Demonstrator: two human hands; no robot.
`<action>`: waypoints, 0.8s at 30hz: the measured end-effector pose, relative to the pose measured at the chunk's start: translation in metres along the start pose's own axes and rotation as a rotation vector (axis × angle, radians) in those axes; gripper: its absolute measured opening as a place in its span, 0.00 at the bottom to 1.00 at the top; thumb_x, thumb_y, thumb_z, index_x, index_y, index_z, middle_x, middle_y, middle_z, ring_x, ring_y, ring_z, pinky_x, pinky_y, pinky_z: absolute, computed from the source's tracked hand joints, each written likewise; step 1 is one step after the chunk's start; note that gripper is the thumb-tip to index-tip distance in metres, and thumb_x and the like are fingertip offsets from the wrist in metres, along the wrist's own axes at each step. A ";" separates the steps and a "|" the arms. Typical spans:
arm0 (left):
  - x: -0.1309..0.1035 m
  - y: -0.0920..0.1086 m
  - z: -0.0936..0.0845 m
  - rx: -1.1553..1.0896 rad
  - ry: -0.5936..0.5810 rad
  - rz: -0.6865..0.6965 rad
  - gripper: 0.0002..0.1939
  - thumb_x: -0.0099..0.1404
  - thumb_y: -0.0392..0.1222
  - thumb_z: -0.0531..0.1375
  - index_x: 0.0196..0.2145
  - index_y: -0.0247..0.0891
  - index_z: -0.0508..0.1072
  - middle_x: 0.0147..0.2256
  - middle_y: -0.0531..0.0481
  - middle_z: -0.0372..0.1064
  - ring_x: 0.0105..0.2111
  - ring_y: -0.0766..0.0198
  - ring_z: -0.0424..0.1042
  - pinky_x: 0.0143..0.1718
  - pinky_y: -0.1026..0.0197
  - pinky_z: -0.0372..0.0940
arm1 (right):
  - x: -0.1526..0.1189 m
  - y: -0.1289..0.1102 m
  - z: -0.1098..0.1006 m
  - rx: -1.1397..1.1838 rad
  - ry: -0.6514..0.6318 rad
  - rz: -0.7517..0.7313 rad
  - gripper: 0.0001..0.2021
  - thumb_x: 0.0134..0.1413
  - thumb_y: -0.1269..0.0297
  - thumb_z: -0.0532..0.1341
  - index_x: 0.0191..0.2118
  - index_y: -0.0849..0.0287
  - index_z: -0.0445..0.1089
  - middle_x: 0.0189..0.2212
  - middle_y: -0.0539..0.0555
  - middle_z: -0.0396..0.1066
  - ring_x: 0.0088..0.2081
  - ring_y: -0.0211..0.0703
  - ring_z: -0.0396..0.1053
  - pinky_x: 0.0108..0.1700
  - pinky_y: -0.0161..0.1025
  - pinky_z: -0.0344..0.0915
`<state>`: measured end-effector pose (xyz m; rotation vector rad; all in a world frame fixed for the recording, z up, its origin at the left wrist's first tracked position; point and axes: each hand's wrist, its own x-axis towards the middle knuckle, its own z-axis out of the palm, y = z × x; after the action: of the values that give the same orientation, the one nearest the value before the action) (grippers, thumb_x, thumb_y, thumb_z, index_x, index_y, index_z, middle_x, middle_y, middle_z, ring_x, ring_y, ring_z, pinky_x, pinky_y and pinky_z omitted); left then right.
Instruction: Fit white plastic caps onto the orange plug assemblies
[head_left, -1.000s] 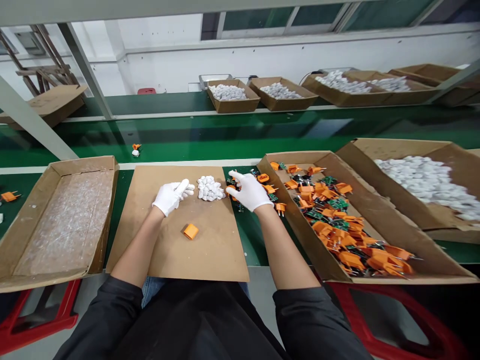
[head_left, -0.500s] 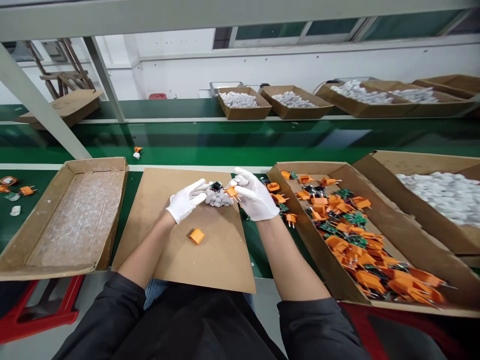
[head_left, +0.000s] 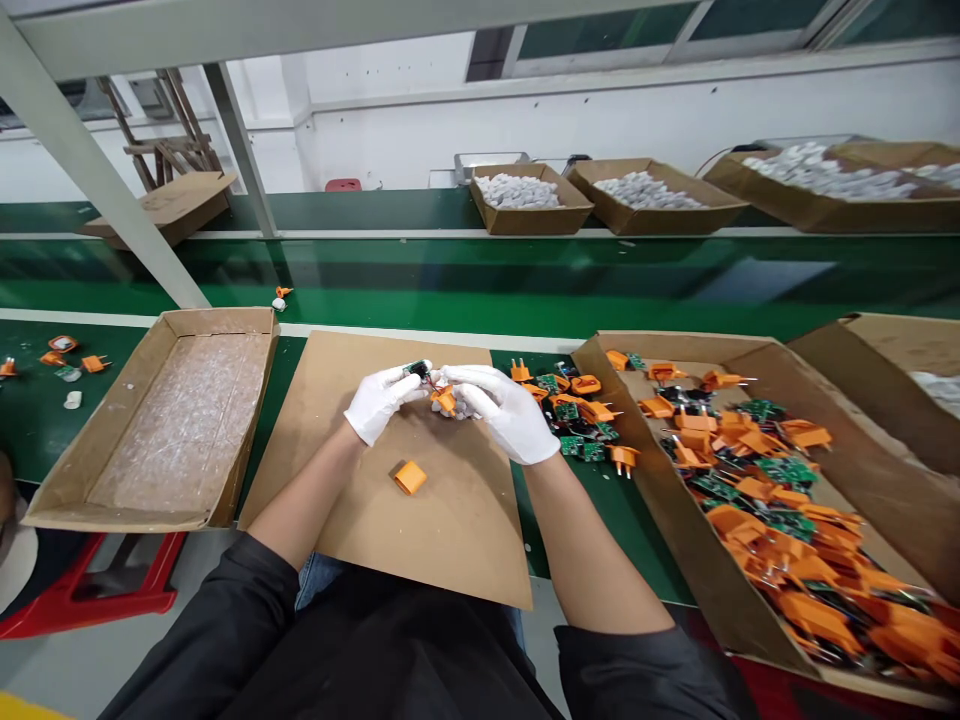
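Both hands wear white gloves and meet above a brown board (head_left: 352,530). My left hand (head_left: 384,400) pinches a small green circuit board (head_left: 417,370) between its fingertips. My right hand (head_left: 504,408) has its fingers closed on an orange plug piece (head_left: 445,400), which thin wires seem to join to the circuit board. Just behind the plug piece lies a heap of grey-white lumps (head_left: 459,408), partly hidden by my right hand. Nearer to me on the board rests a loose orange shell (head_left: 410,478).
A cardboard tray (head_left: 180,430) stands left. On the right, a cardboard box (head_left: 652,480) holds orange plugs with circuit boards; more lie beside it (head_left: 577,400). Boxes of white pieces (head_left: 531,220) line the back. A metal post (head_left: 97,160) slants at left.
The view has shifted, so the surroundings look displaced. My left hand has gone from spread fingers to holding the circuit board, and my hands are closer together.
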<state>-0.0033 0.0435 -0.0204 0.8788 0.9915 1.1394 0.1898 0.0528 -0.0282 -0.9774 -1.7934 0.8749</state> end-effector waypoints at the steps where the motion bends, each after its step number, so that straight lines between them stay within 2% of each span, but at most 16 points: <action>1: 0.000 0.000 0.000 0.037 0.009 -0.006 0.24 0.53 0.47 0.67 0.46 0.34 0.78 0.43 0.44 0.78 0.45 0.53 0.75 0.47 0.56 0.69 | -0.002 -0.002 0.001 -0.040 0.049 -0.024 0.14 0.60 0.54 0.57 0.46 0.51 0.76 0.49 0.56 0.75 0.52 0.49 0.72 0.57 0.51 0.68; 5: -0.001 -0.005 0.002 0.165 -0.018 0.007 0.17 0.53 0.46 0.67 0.39 0.35 0.80 0.36 0.47 0.79 0.41 0.55 0.76 0.47 0.55 0.69 | -0.006 -0.010 0.013 -0.097 0.149 -0.121 0.17 0.60 0.58 0.57 0.54 0.49 0.71 0.50 0.55 0.75 0.49 0.49 0.74 0.52 0.50 0.72; 7: -0.002 -0.007 0.003 0.177 -0.046 0.009 0.16 0.54 0.47 0.67 0.38 0.35 0.80 0.34 0.47 0.78 0.41 0.54 0.75 0.47 0.54 0.69 | -0.006 -0.015 0.019 -0.185 0.160 -0.205 0.15 0.59 0.61 0.59 0.52 0.48 0.72 0.49 0.54 0.75 0.51 0.50 0.73 0.54 0.51 0.71; 10: -0.006 -0.003 0.006 0.060 -0.168 0.029 0.18 0.54 0.49 0.67 0.41 0.37 0.80 0.40 0.45 0.78 0.45 0.53 0.75 0.50 0.53 0.68 | -0.005 -0.019 0.021 -0.293 0.178 -0.297 0.11 0.58 0.64 0.59 0.44 0.48 0.75 0.47 0.53 0.76 0.53 0.51 0.71 0.56 0.53 0.69; 13: -0.009 0.003 0.007 -0.076 -0.279 0.015 0.21 0.52 0.52 0.68 0.41 0.38 0.80 0.46 0.43 0.76 0.47 0.51 0.74 0.51 0.50 0.68 | -0.006 -0.020 0.019 -0.283 0.231 -0.298 0.11 0.57 0.64 0.60 0.44 0.48 0.75 0.46 0.53 0.77 0.50 0.50 0.73 0.53 0.52 0.71; 17: -0.011 0.005 0.008 -0.114 -0.257 -0.018 0.24 0.51 0.53 0.69 0.42 0.35 0.79 0.47 0.40 0.76 0.48 0.49 0.74 0.52 0.46 0.66 | -0.008 -0.021 0.019 -0.280 0.270 -0.273 0.11 0.57 0.63 0.60 0.44 0.47 0.76 0.44 0.53 0.78 0.48 0.50 0.74 0.52 0.52 0.72; 24: -0.013 -0.001 0.014 -0.178 -0.252 -0.008 0.21 0.53 0.54 0.68 0.40 0.36 0.79 0.44 0.42 0.77 0.51 0.48 0.72 0.53 0.48 0.65 | -0.007 -0.019 0.021 -0.238 0.202 -0.294 0.12 0.58 0.61 0.60 0.45 0.47 0.77 0.45 0.53 0.78 0.49 0.50 0.74 0.56 0.52 0.69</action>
<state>0.0084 0.0297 -0.0148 0.8495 0.6762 1.0622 0.1672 0.0352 -0.0220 -0.8849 -1.8323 0.3728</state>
